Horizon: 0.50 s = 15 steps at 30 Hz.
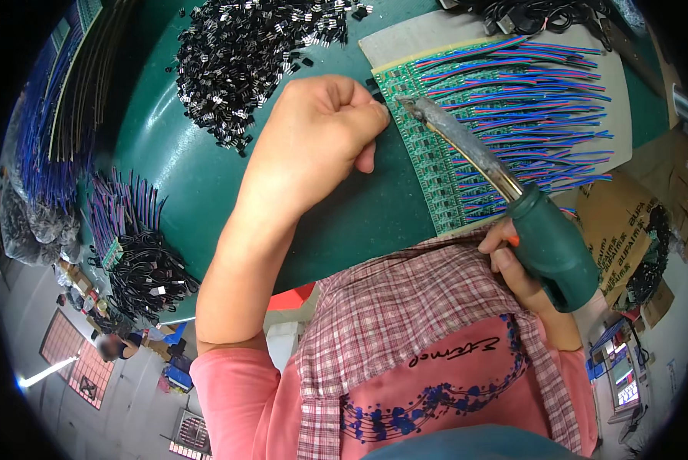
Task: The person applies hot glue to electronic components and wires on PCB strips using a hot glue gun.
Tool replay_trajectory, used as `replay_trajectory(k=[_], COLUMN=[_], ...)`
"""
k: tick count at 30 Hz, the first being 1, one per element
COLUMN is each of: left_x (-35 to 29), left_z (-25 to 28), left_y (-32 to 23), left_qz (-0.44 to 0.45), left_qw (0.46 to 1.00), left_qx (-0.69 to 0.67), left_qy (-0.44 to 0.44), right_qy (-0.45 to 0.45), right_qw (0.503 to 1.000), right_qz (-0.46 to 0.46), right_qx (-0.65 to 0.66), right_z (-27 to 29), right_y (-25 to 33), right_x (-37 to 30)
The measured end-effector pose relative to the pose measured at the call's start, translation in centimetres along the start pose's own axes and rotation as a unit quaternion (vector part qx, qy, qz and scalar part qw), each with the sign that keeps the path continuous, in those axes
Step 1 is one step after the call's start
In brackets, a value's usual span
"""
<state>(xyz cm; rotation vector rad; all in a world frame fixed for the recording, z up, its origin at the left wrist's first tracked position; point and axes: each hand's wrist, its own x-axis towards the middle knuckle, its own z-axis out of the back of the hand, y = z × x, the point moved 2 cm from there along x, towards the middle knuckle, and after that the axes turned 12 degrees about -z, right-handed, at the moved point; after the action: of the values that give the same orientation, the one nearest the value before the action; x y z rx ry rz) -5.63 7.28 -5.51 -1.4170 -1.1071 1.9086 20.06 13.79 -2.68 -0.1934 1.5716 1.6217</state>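
My left hand [332, 126] is closed in a pinch at the left edge of a panel of green circuit boards [436, 180]. A small black component [378, 95] shows at its fingertips, mostly hidden by the fingers. My right hand [512, 264] grips the green handle of a soldering iron [555, 245]. The iron points up and left, its grey, crusted tip over the boards' left edge, close to my left fingertips. Red, blue and black wires [543, 142] run rightward from the boards. Whether the tip touches a board, I cannot tell.
A heap of small black components [233, 69] lies on the green table [344, 230]. Light card [386, 46] lies under the panel. Black cables [543, 14] sit at the back right. Wire bundles [64, 100] and coiled black cables [149, 268] are at left; a cardboard box [616, 230] stands at right.
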Motion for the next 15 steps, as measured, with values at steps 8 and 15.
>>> replay_trajectory(k=[8,15], left_x=[0.4,0.6], left_z=[0.4,0.3], left_y=[-0.7,-1.1], left_qz=[0.017,0.009], left_qw=[0.999,0.999], left_qx=[0.003,0.024], left_qy=[0.031,0.036], right_qy=[-0.025,-0.045], right_qw=[0.998,0.999], right_qz=[0.023,0.014], right_qx=[-0.06,0.008], right_z=[0.2,-0.7], right_y=[0.1,-0.7], right_x=[0.3,0.0])
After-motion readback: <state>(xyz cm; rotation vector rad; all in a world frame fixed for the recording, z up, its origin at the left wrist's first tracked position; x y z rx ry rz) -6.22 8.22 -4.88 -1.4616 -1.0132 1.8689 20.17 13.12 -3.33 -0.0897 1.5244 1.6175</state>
